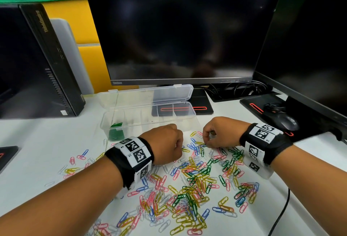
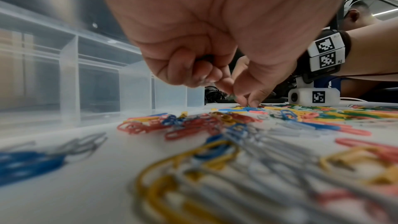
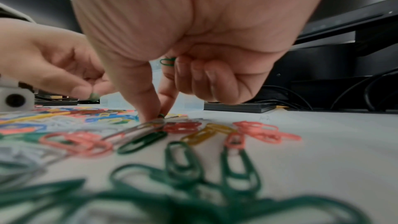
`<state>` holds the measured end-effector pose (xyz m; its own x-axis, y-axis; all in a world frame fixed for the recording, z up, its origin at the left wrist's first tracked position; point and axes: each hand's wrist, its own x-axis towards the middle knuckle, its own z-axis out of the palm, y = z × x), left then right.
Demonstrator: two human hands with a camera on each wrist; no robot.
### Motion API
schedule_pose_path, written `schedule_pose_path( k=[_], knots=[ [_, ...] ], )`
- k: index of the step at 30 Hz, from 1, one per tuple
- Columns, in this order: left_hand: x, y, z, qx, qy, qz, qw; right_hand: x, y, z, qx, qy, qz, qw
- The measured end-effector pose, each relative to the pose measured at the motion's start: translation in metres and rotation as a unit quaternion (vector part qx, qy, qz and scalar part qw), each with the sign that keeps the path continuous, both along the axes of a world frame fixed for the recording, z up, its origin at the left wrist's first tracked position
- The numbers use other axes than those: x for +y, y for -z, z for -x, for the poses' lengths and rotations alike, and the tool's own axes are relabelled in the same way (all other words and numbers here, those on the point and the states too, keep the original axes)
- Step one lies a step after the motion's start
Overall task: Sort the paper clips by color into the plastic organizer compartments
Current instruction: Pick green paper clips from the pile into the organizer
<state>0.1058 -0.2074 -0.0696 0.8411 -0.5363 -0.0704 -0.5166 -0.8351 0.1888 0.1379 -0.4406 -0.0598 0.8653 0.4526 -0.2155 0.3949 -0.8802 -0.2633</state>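
From the head camera, I judge the sort barely begun: my clear plastic organizer box with its lid open (image 1: 150, 117) sits at mid-frame, and only its leftmost compartment holds a small heap of green paper clips (image 1: 116, 132); the other compartments look empty. The big scatter of mixed-colour wire paper clips (image 1: 191, 183) still covers the white desk (image 1: 37, 151) across the lower half. My left hand (image 1: 165, 144) and right hand (image 1: 223, 132) are both curled low over the far edge of that scatter, just in front of the box.

In the left wrist view, my left thumb and forefinger pinch something small and greenish at centre frame, just above the clips; I take it for a green clip.

In the right wrist view, my right thumb and forefinger tips (image 3: 148, 115) press together on a clip lying on the desk, while my curled fingers keep one green clip (image 3: 167, 61) tucked against the palm, upper centre.
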Motion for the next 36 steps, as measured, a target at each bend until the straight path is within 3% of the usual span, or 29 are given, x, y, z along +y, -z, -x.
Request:
schedule_pose_path(
  k=[5, 10, 12, 15, 18, 20, 22, 25, 26, 27, 31, 36],
  knots=[
    [-0.001, -0.005, 0.001, 0.018, -0.018, 0.035, 0.999, 0.000, 0.001, 0.001, 0.014, 0.011, -0.010, 1.000],
    [-0.002, -0.010, 0.006, 0.060, 0.030, 0.007, 0.998, -0.007, -0.014, -0.004, 0.029, 0.069, -0.193, 0.978],
    [-0.004, -0.011, 0.008, 0.061, 0.070, -0.024, 0.995, -0.011, -0.024, -0.004, 0.061, 0.093, -0.297, 0.948],
    [-0.005, -0.008, 0.006, 0.072, 0.089, -0.065, 0.991, -0.019, -0.028, -0.004, 0.166, 0.145, -0.427, 0.877],
    [-0.005, -0.006, 0.004, 0.082, 0.066, -0.063, 0.992, -0.024, -0.020, -0.001, 0.281, 0.159, -0.507, 0.799],
    [-0.004, -0.007, 0.004, 0.075, 0.053, -0.060, 0.994, -0.025, -0.013, 0.000, 0.327, 0.162, -0.524, 0.769],
    [-0.003, -0.009, 0.003, 0.068, 0.042, -0.051, 0.996, -0.023, -0.010, 0.001, 0.324, 0.161, -0.491, 0.792],
    [-0.001, -0.011, 0.003, 0.042, 0.014, -0.008, 0.999, -0.008, -0.015, 0.012, 0.172, 0.108, -0.269, 0.941],
    [0.000, -0.011, 0.003, 0.031, 0.002, 0.006, 0.999, -0.003, -0.015, 0.016, 0.104, 0.067, -0.174, 0.977],
    [0.000, -0.010, 0.003, 0.019, -0.008, 0.017, 1.000, 0.002, -0.014, 0.020, 0.049, 0.021, -0.093, 0.994],
    [0.000, -0.008, 0.006, 0.009, 0.024, -0.006, 1.000, 0.019, -0.007, 0.027, -0.023, -0.026, 0.037, 0.999],
    [0.000, -0.003, 0.004, 0.046, 0.049, -0.032, 0.997, 0.019, -0.006, 0.023, 0.007, 0.014, 0.036, 0.999]
  ],
)
